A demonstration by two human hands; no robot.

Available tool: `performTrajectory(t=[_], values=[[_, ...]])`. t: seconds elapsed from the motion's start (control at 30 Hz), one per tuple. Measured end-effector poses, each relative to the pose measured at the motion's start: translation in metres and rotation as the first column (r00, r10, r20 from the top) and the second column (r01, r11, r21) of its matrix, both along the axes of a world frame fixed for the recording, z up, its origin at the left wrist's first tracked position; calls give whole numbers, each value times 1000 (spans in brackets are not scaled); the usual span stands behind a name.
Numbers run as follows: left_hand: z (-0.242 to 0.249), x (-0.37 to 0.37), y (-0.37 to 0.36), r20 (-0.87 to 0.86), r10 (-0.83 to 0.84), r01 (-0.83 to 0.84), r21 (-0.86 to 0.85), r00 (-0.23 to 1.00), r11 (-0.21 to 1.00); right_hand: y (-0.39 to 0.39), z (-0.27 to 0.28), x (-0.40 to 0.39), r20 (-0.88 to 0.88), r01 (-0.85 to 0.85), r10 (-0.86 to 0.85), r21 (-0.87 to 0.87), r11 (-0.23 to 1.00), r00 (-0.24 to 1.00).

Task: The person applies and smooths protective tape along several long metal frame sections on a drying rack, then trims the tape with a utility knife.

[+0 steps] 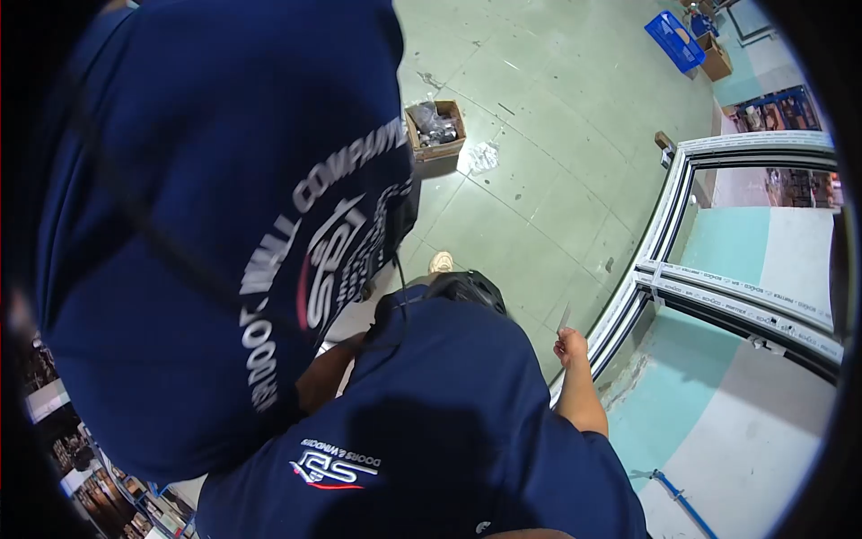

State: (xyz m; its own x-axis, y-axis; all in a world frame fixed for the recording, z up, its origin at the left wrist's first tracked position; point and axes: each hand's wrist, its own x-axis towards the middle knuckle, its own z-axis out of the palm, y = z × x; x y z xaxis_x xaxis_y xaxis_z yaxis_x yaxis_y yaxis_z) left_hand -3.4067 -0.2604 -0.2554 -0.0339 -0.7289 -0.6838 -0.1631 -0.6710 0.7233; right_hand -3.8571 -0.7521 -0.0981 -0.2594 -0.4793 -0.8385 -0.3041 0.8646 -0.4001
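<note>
My right hand [570, 346] is closed around a thin, pale, blade-like piece [565, 316] that points up and away from me. The exact kind of this piece is too small to tell. Close by on the right stands a large window frame [664, 225] with printed protective film along its bars. A bare forearm [332, 373], seemingly my left, runs behind a co-worker's dark blue shirt [206, 225]. My left hand itself is hidden.
The co-worker's back fills the left side, very near me. An open cardboard box [437, 148] with plastic bags stands on the green floor [539, 117], beside a clear plastic bag [483, 157]. A blue crate [675, 41] is at the far right.
</note>
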Motion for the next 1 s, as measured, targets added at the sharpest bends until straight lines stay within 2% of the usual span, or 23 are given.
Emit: performTrajectory(t=[0.03, 0.07, 0.13, 0.2, 0.27, 0.33, 0.4, 0.43, 0.47, 0.53, 0.57, 0.63, 0.77, 0.8, 0.87, 0.93, 1.0], values=[[4, 1, -27, -31, 22, -21, 21, 999, 1000, -14, 1, -6, -34, -33, 35, 40, 999, 999], [17, -18, 8, -54, 44, -41, 42, 998, 998, -28, -1, -10, -59, -65, 70, 81, 995, 996], [5, -42, -62, -83, 90, -83, 88, 992, 993, -54, -4, -13, -61, -47, 53, 95, 994, 997], [5, -53, -62, -107, 160, -145, 136, 981, 980, -95, -17, -17, -2, -102, 104, 186, 977, 995], [13, -90, -53, -132, 248, -222, 184, 960, 957, -144, -19, 2, -40, -147, 160, 229, 962, 986], [22, -144, -54, -160, 348, -307, 232, 924, 923, -210, -47, 19, -8, -259, 266, 205, 944, 964], [30, -195, -72, -183, 448, -391, 278, 875, 877, -279, -46, 71, -3, -420, 424, 125, 899, 906], [35, -211, -93, -191, 494, -430, 296, 848, 853, -313, -43, 102, 23, -494, 494, 73, 866, 869], [21, -216, -136, -199, 540, -470, 311, 818, 826, -346, -37, 136, 46, -564, 563, 15, 825, 825], [25, -243, -162, -215, 630, -550, 334, 746, 765, -406, -25, 202, 123, -642, 653, -120, 757, 747], [31, -254, -170, -223, 681, -597, 346, 697, 724, -427, -14, 227, 129, -680, 691, -122, 723, 711], [12, -270, -232, -219, 784, -704, 347, 581, 619, -466, 0, 300, 114, -729, 763, -233, 643, 636], [-23, -258, -365, -212, 922, -850, 361, 325, 383, -515, 9, 391, 128, -846, 879, -238, 477, 459], [-41, -219, -399, -218, 939, -873, 359, 267, 331, -517, 14, 410, 125, -846, 878, -237, 478, 461], [-37, -220, -397, -238, 958, -904, 353, 161, 240, -524, 9, 443, 132, -852, 884, -235, 467, 448], [-53, -192, -424, -263, 963, -918, 361, 65, 161, -529, -5, 465, 166, -872, 899, -228, 434, 404], [-52, -180, -435, -251, 968, -924, 361, 32, 125, -527, -7, 480, 188, -875, 893, -198, 442, 409]])
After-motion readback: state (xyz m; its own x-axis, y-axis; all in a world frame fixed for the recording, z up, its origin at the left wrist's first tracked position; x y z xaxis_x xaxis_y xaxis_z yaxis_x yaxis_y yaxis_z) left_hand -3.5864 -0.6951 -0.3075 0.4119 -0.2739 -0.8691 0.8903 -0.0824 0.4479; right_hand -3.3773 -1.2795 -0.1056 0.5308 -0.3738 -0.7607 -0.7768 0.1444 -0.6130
